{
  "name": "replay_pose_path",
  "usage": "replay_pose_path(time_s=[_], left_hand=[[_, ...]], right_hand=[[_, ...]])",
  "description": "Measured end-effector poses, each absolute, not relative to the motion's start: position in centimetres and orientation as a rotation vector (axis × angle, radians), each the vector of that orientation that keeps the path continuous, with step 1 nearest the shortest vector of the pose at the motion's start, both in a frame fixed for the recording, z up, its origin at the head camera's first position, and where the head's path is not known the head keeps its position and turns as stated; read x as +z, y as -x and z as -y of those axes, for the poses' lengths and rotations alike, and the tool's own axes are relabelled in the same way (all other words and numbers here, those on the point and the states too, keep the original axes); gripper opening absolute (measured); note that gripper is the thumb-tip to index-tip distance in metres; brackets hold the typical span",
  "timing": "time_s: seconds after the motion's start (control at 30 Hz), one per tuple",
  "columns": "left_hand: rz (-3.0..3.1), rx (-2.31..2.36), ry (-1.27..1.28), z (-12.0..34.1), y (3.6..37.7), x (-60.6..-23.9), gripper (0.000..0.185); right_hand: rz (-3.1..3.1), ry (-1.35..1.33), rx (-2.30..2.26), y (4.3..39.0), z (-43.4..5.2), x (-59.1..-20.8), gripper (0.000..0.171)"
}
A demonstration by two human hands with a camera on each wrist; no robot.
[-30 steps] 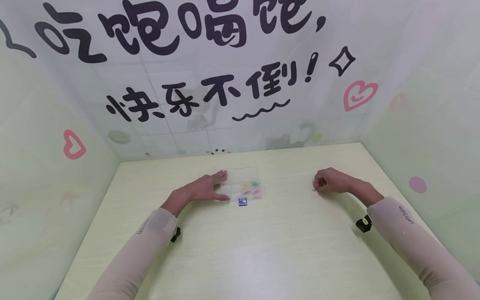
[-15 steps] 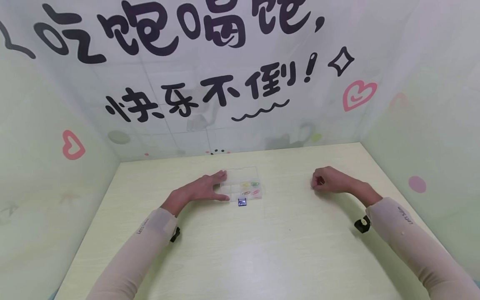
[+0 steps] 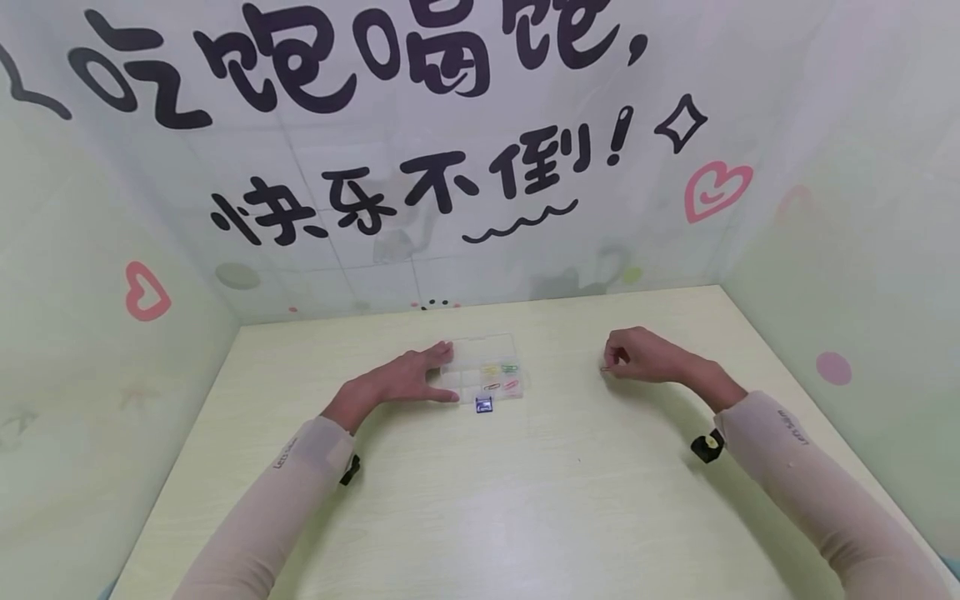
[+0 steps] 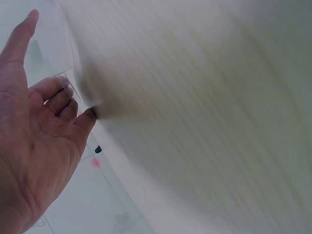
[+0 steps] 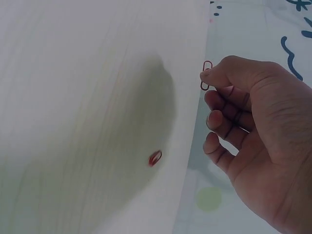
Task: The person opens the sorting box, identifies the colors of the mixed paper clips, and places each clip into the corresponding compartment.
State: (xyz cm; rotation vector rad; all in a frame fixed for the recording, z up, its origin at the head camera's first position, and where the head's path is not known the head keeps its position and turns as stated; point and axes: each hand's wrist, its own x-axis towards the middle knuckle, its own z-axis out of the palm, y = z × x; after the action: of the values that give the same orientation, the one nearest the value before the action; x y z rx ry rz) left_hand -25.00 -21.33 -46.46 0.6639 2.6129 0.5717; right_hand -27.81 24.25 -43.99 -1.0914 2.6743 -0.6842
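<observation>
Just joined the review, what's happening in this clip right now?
A person sits at a pale table. The left hand rests with straight fingers against the side of a clear compartment box that has coloured paper clips in it. The right hand pinches a red paper clip off to the box's right. Another red clip lies on the table.

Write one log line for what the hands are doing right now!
left hand: rests on clear box | right hand: pinches red paper clip above table | another red clip: on table
</observation>
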Motion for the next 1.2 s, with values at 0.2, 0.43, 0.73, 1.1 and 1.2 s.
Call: replay_pose_path(time_s=[0.2,0.43,0.73,1.1,1.2], left_hand=[[-2.614,0.582,-0.667,21.5,24.9,-46.6,0.11],[-2.617,0.569,-0.673,21.5,24.9,-46.7,0.109],[-2.619,0.555,-0.659,21.5,24.8,-46.6,0.109],[-2.617,0.561,-0.652,21.3,24.8,-46.3,0.108],[-2.615,0.56,-0.653,21.3,24.8,-46.3,0.107]], right_hand=[[-2.677,1.125,-0.683,27.9,-22.6,-43.8,0.016],[-2.651,1.188,-0.71,27.8,-20.7,-43.8,0.018],[-2.633,1.249,-0.691,27.7,-18.0,-43.7,0.018],[-2.611,1.296,-0.668,27.4,-14.4,-43.2,0.014],[-2.606,1.315,-0.669,27.4,-13.4,-43.3,0.014]])
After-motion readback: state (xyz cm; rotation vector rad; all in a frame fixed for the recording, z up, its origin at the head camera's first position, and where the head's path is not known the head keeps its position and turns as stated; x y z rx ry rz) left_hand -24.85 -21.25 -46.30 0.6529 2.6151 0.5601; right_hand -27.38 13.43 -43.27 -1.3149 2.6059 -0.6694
